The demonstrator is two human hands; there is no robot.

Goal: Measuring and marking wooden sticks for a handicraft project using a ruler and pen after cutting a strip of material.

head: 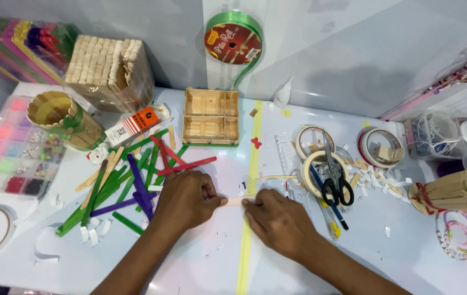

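Both hands down on table — left hand [186, 200] and right hand [278, 221] each pinching one end of plain craft stick [237, 201], fingers closed — coloured sticks [135, 180] scattered left, scissors [334, 180] right.

A small white and orange glue box [135, 124] lies up and left of the left hand [187, 199]. A red round label [232, 43] fills a green ribbon spool [244, 24] far above both hands.

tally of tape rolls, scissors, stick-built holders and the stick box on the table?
Tape rolls: 3
Scissors: 1
Round stick-built holders: 2
Open stick box: 1
Total: 7
Both hands, left and right, pinch one plain stick.
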